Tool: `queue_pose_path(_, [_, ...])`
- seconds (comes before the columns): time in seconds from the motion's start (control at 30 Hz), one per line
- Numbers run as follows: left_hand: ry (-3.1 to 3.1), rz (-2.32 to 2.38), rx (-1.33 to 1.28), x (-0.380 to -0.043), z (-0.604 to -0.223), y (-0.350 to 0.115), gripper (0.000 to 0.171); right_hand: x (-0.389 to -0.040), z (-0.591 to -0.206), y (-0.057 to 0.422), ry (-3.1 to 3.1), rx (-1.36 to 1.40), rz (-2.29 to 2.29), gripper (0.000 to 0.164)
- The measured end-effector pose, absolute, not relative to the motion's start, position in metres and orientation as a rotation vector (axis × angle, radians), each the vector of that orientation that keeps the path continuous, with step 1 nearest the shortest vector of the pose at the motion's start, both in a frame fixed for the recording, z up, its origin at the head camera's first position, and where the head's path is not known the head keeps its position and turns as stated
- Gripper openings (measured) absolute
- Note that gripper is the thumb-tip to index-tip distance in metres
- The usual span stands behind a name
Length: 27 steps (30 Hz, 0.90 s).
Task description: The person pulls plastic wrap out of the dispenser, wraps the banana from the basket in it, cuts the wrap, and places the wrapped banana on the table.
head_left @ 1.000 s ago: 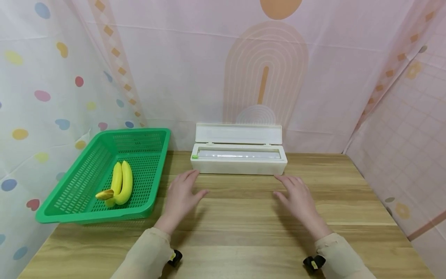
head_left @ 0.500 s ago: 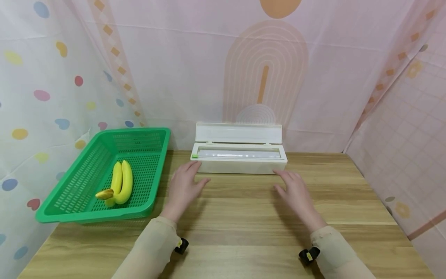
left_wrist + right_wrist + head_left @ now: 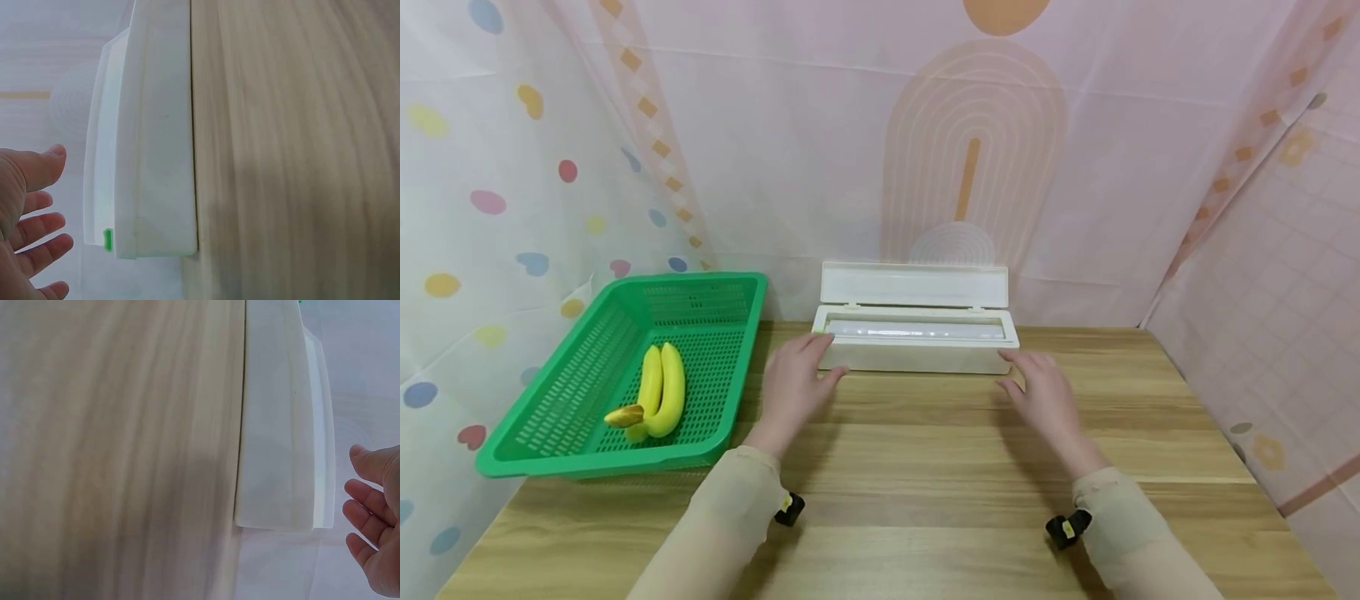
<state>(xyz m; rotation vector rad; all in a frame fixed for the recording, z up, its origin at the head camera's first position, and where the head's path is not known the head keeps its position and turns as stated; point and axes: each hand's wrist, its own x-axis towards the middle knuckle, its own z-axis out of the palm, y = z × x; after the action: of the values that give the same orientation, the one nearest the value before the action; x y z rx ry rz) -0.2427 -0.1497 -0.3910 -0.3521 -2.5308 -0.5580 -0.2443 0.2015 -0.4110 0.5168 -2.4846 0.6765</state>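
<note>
A long white cling film dispenser box (image 3: 917, 360) stands at the back of the table, its lid (image 3: 914, 286) raised. Inside shows a roll of clear film (image 3: 917, 332); a small green slider (image 3: 108, 240) sits at the box's left end. My left hand (image 3: 793, 379) hovers at that left end, fingers spread and overlapping the box corner in the head view. At the opposite end is my right hand (image 3: 1043, 396), fingertips close by the front right corner. Both hands hold nothing, their fingers relaxed.
A green plastic basket (image 3: 747, 375) stands at the left with yellow bananas (image 3: 658, 392) in it. The wooden table (image 3: 925, 475) extends in front of the box. A patterned curtain (image 3: 790, 167) hangs right behind the box.
My left hand has moved forward and up toward the box's left end. My right hand has shifted slightly forward and to the right. Box and basket stay in place.
</note>
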Motion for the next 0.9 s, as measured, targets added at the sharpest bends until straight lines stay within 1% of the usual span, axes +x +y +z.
queue_pose_path(0.43, [-2.572,-0.425,-0.413,-0.256,-0.367,-0.161,0.048,-0.256,-0.388,0.209,-2.47,0.56,0.637,0.045])
queue_pose_path(0.7, [-2.661,-0.447,-0.434,-0.267,-0.355,-0.17,0.046,-0.263,-0.379,0.21,-2.458,0.595,0.564,0.046])
queue_pose_path(0.9, [-2.724,-0.45,-0.465,-0.274,-0.351,-0.171,0.044,-0.269,-0.376,0.211,-2.487,0.588,0.541,0.043])
